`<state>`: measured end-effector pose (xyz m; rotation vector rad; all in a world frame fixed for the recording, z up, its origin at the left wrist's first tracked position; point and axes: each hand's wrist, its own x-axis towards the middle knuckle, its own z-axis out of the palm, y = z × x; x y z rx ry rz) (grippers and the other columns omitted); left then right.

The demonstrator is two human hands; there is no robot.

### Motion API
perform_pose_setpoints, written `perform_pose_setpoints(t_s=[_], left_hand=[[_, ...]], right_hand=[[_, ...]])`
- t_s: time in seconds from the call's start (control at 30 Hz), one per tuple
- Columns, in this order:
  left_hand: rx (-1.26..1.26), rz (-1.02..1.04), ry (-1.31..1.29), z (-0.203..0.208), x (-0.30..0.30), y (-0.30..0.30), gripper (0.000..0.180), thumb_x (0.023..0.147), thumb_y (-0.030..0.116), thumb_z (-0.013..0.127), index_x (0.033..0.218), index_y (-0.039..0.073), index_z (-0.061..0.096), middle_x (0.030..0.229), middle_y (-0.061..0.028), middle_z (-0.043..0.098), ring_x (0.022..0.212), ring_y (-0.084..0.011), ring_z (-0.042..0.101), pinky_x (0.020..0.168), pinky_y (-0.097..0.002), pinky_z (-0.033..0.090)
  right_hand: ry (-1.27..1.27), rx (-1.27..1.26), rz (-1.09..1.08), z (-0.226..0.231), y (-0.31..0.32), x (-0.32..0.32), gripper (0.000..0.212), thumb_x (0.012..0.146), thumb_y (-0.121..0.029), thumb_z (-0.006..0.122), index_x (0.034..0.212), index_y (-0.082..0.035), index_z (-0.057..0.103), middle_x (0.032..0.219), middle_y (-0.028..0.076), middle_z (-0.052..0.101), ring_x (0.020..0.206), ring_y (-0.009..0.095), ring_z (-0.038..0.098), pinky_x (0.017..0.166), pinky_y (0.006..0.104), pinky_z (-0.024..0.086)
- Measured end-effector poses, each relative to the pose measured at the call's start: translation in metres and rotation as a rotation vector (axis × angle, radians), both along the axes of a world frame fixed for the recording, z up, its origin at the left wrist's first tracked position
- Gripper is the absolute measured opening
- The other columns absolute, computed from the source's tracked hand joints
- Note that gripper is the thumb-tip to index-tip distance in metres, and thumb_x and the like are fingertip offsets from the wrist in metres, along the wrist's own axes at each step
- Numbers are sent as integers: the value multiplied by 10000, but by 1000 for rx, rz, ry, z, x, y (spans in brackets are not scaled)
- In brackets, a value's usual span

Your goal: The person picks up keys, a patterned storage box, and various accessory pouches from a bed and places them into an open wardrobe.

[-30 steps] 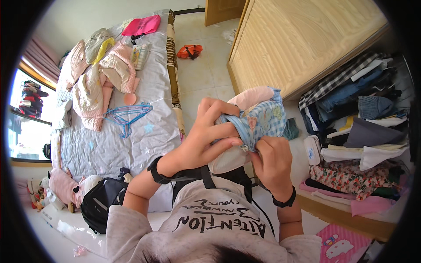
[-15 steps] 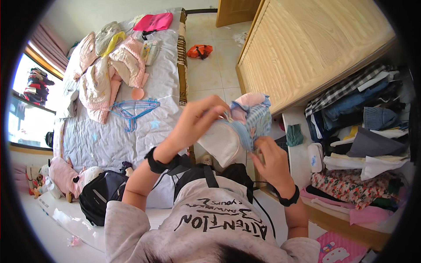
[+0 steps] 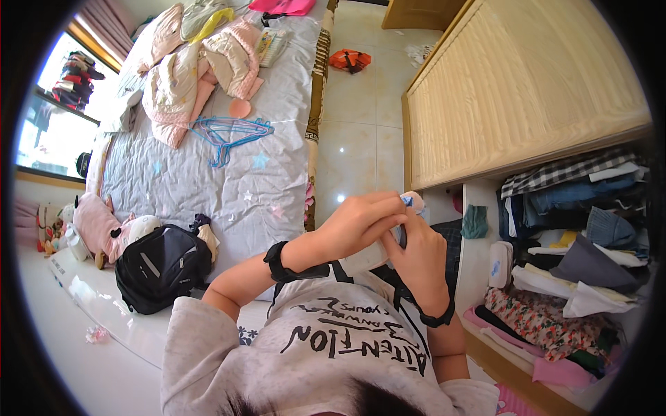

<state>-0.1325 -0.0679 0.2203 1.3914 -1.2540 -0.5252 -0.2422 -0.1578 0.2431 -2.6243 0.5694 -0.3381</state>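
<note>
Clutching a small folded cloth (image 3: 406, 208) at picture centre, the left hand (image 3: 357, 225) wraps over it from nine o'clock and the right hand (image 3: 416, 253) pinches it from five o'clock (mostly hidden). Hangers (image 3: 229, 132) lie on the bed (image 3: 180, 187) toward eleven o'clock; shelves (image 3: 576, 256) of clothes sit at three o'clock.

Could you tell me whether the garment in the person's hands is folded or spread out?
Folded: the garment is a compact bundle between the left hand and right hand.
</note>
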Motion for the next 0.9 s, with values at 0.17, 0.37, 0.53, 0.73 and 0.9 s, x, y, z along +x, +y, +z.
perform_pose_setpoints(t_s=[0.17,0.37,0.53,0.73,0.9], left_hand=[[-3,150,8,-2,3,14,83,750,41,507,793,-28,489,836,-109,456,742,-221,459,642,-278,376],[224,-22,159,-26,10,39,130,799,100,470,760,-22,492,846,-79,450,787,-179,445,704,-257,352],[191,-100,409,-69,1,24,213,827,220,440,877,24,507,937,-62,476,833,-181,466,749,-281,365],[382,-391,1856,-112,-8,-8,404,818,355,423,1093,60,444,1041,-76,514,908,-176,517,806,-312,413],[346,-609,1129,-148,-1,-3,348,833,201,416,1131,23,395,1045,-92,510,910,-176,522,813,-320,424]], right_hand=[[-181,76,171,-14,-5,-12,222,671,-195,630,673,-19,495,569,111,487,456,268,489,397,320,376],[-307,-62,203,-29,-6,-54,203,562,-101,689,617,-20,512,534,85,463,419,228,447,381,288,346],[-378,-254,224,-46,-11,-58,194,544,-104,673,653,-39,526,521,57,424,412,209,427,365,290,324],[-354,-173,210,-41,-2,-47,273,584,-202,661,772,-42,544,574,48,440,478,197,449,429,295,353],[-280,100,245,-6,-29,-69,545,580,-279,669,1038,-77,452,871,99,482,748,263,488,640,348,395]])
